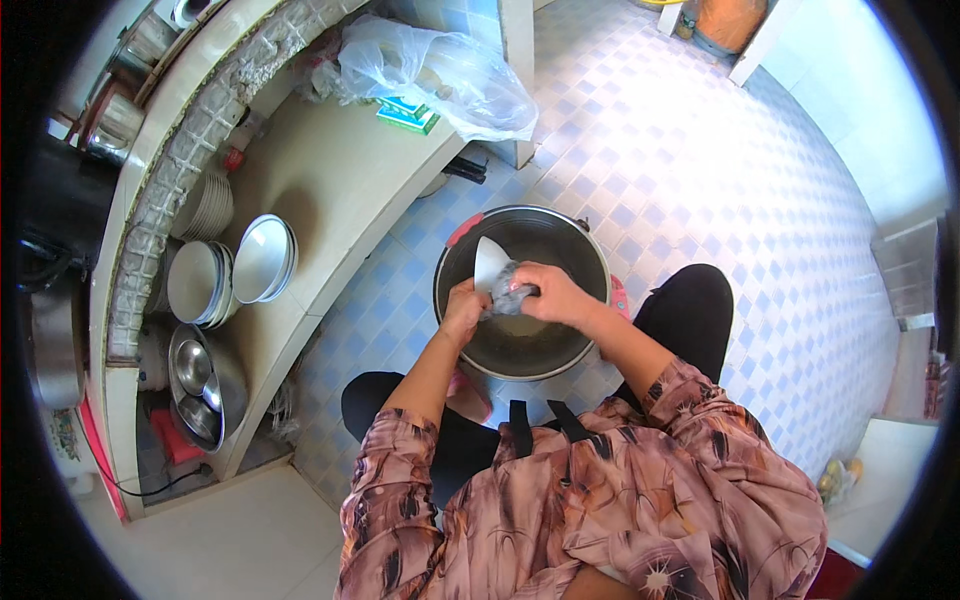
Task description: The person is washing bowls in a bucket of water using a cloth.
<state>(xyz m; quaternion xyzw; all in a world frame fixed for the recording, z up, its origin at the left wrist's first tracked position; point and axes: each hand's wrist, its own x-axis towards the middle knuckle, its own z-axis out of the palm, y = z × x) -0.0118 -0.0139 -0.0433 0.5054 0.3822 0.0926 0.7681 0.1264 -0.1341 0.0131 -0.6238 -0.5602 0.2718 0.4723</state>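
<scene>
My left hand [463, 309] grips a white dish [489, 261], tilted on edge so that only part of its face shows. Against the dish, my right hand [553, 292] presses a crumpled grey cloth [511, 291]. Both hands are above a wide, dark round basin [534, 367] with a pale rim, which stands on the floor between my feet. A little cloudy liquid [521, 325] appears at its bottom. The cloth hides much of the dish's lower part.
To the left, a tiled shelf [330, 202] holds stacked white plates [262, 259], white bowls [195, 283] and a steel basin [232, 409] of metal bowls. Plastic bags [442, 71] and green boxes [407, 114] lie farther back. Around me is a blue-and-white tiled floor [675, 187].
</scene>
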